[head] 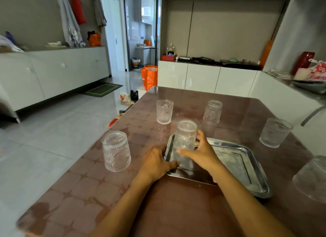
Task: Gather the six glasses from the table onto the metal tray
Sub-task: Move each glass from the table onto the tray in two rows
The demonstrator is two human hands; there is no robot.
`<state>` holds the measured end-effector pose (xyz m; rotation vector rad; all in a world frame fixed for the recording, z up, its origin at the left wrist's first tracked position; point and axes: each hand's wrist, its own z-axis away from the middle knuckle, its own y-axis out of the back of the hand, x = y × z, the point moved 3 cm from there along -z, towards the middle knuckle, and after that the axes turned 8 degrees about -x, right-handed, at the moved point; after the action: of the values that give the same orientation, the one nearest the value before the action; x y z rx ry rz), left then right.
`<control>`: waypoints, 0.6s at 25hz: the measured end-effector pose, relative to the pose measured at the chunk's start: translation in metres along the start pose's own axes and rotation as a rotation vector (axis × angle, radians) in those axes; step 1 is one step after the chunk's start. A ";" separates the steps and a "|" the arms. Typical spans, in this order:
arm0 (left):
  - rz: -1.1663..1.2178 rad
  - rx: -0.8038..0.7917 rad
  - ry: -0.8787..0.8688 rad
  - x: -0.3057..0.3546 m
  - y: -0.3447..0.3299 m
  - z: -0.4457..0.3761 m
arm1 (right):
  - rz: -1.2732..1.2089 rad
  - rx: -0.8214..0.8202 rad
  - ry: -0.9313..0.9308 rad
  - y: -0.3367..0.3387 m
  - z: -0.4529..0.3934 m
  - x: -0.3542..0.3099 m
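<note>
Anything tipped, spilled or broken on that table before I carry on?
Nothing stands out. One glass stands upright at the metal tray's far left corner, right hand around it. The other five glasses stand upright on the table, with no spills or breakage visible.

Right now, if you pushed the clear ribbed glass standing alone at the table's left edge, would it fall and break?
The clear ribbed glass looks thick and squat, so a gentle push would probably slide it, not tip it. The glossy brown table seems slick, so it may glide easily. It stands near the edge above tiled floor, so a hard shove could likely shatter it.
</note>
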<state>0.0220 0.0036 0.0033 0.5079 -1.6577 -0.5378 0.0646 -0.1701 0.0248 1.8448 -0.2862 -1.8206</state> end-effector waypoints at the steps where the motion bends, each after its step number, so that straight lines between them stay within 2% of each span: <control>1: -0.035 0.010 0.009 0.001 0.001 0.000 | 0.024 0.026 0.017 0.005 0.013 0.000; 4: -0.148 0.060 0.002 0.008 0.003 0.010 | 0.155 0.197 0.208 0.009 0.068 0.005; 7: -0.520 0.376 -0.141 0.030 0.016 0.030 | 0.370 0.265 0.437 0.001 0.113 0.010; 9: -0.569 0.565 -0.258 0.044 0.039 0.040 | 0.495 0.285 0.527 -0.003 0.121 0.016; 10: -0.580 0.636 -0.260 0.044 0.052 0.045 | 0.502 0.297 0.541 -0.002 0.121 0.017; 13: -0.530 0.722 -0.005 0.011 0.092 0.059 | 0.477 0.296 0.553 -0.003 0.120 0.018; 15: -0.344 0.589 0.091 -0.020 0.106 0.065 | 0.482 0.284 0.568 -0.005 0.119 0.019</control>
<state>-0.0428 0.1037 0.0434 1.2458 -1.6393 -0.2560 -0.0508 -0.2015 0.0110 2.1559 -0.7246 -0.9265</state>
